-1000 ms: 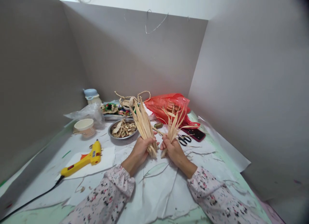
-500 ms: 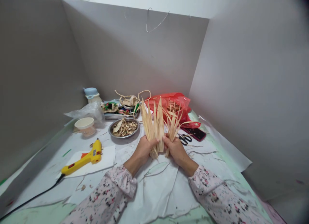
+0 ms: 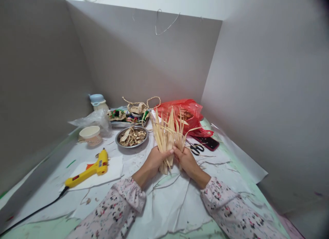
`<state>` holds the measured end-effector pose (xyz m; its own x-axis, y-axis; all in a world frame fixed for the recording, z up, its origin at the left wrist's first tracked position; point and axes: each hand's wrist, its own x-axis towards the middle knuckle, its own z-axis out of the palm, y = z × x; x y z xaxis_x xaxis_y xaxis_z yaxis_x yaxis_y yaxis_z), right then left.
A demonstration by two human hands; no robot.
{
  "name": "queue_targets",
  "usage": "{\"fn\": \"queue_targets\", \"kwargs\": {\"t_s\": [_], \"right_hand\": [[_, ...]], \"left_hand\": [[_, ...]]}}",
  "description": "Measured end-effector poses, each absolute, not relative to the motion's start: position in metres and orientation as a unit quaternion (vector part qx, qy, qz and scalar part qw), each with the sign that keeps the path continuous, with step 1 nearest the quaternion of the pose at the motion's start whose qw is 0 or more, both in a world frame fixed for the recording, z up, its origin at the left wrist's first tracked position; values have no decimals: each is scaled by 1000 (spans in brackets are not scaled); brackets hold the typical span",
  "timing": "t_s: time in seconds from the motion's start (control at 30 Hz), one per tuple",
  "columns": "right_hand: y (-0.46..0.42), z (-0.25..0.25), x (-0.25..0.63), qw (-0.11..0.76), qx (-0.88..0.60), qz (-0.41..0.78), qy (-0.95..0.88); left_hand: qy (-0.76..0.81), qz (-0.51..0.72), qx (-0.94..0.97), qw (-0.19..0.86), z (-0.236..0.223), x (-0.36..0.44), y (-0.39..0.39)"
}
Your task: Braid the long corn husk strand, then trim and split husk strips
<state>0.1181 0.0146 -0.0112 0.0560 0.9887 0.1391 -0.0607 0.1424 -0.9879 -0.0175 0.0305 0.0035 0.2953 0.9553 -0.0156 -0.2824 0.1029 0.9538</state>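
Note:
Pale, dry leaf strips (image 3: 163,138) stand fanned upright between my two hands, their cut ends poking out below the fingers. My left hand (image 3: 157,157) is closed on the wider bunch, thumb across its front. My right hand (image 3: 184,158) is closed on thinner, frayed leaf strips (image 3: 181,132) whose tips splay and curl to the right. Both thumbs nearly meet in the middle. The fingers behind the strips are mostly hidden. Black-handled scissors (image 3: 197,149) lie just right of my right hand.
A yellow glue gun (image 3: 88,170) rests on white paper at left, its cord trailing off. Behind are a paper cup (image 3: 89,135), a metal bowl (image 3: 132,145) of leaf scraps, a tray (image 3: 119,124) of woven pieces, a red plastic bag (image 3: 190,110) and a phone (image 3: 209,143). Grey panels enclose the table.
My hands have drawn slightly closer together, and the two bunches now overlap more. The strip tips sit a little lower. Items on the table have not moved.

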Motion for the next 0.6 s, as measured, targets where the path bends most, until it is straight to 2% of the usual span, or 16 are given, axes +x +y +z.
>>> {"fn": "queue_targets", "kwargs": {"t_s": [0.6], "right_hand": [[14,-8,122,532,-498,451,-516]], "left_hand": [[350,469,410,699,10,-18,28]]}}
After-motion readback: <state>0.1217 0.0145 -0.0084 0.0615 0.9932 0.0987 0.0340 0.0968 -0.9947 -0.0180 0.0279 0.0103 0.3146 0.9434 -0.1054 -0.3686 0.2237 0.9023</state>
